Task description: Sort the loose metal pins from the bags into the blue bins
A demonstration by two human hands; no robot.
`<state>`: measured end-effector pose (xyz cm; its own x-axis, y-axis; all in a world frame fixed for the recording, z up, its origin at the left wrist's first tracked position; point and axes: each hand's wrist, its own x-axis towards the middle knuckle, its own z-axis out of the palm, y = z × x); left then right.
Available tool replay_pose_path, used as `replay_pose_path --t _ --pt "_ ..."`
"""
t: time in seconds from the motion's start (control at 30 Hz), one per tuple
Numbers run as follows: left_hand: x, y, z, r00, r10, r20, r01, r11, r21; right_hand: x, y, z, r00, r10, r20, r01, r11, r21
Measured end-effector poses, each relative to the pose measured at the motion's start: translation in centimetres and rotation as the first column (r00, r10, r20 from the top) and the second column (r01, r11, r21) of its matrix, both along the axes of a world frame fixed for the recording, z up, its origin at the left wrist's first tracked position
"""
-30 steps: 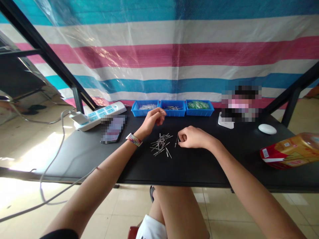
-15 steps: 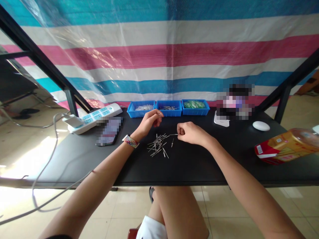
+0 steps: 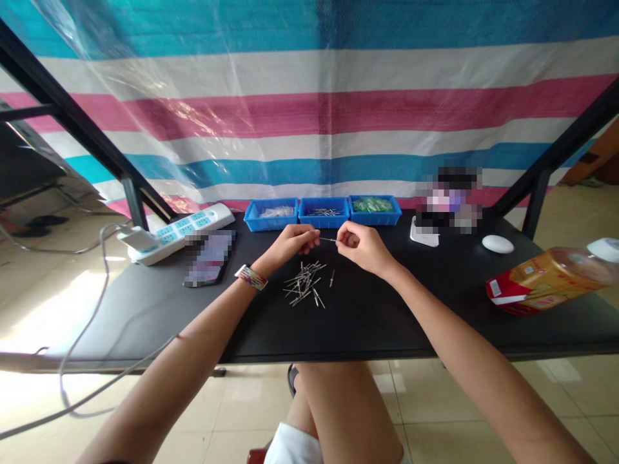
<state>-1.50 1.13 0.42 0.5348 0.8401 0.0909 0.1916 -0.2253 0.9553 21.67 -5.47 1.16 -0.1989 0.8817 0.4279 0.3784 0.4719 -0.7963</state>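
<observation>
My right hand (image 3: 360, 246) pinches a thin silver blind rivet (image 3: 329, 240) by its right end and holds it level above the table. The fingers of my left hand (image 3: 296, 242) are pinched together at the rivet's other end. Whether they grip that end or some small piece of their own is too fine to tell. Just below both hands lies a loose pile of blind rivets (image 3: 304, 283) on the black table (image 3: 377, 322). A single rivet (image 3: 332, 278) rests apart, right of the pile.
Along the back stand three blue bins: one with clear plastic bits (image 3: 276, 211), one with rivets (image 3: 326, 211), one with green packets (image 3: 372, 205). At left are a power strip (image 3: 181, 232) and a phone (image 3: 213, 258). A white case (image 3: 424, 233), white oval object (image 3: 498, 244) and bottle (image 3: 546, 280) are at right.
My right hand has lifted the blind rivet up from beside the pile and brought it to my left fingertips. My left hand has come slightly lower. The pile looks the same.
</observation>
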Motion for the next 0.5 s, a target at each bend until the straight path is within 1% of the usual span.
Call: replay_pose_path --t 0.1,0.17,0.23,0.37,0.43,0.5 --pt "0.0 -0.1 0.1 1.000 -0.005 0.021 0.005 1.000 -0.019 0.0 0.0 0.0 1.000 -0.005 -0.030 0.004 1.000 -0.011" --pt "0.0 -0.2 0.2 0.999 -0.009 0.043 0.010 1.000 -0.022 -0.1 0.0 -0.2 0.996 -0.014 -0.092 0.007 0.997 -0.072" --pt "0.1 -0.3 0.3 0.998 -0.015 0.068 0.016 1.000 -0.013 -0.4 0.1 -0.4 0.980 -0.027 -0.198 -0.007 0.986 -0.168" --pt "0.2 -0.5 0.3 0.994 -0.040 0.097 0.039 0.999 0.014 -1.1 0.1 -0.5 0.900 -0.074 -0.429 -0.087 0.934 -0.345" --pt "0.2 -0.5 0.3 0.994 -0.047 0.103 0.045 0.999 0.021 -1.3 0.0 -0.5 0.862 -0.097 -0.497 -0.128 0.908 -0.398" --pt "0.2 -0.4 0.2 0.994 -0.047 0.094 0.045 0.999 0.015 -1.5 0.0 -0.5 0.843 -0.108 -0.526 -0.142 0.899 -0.413"
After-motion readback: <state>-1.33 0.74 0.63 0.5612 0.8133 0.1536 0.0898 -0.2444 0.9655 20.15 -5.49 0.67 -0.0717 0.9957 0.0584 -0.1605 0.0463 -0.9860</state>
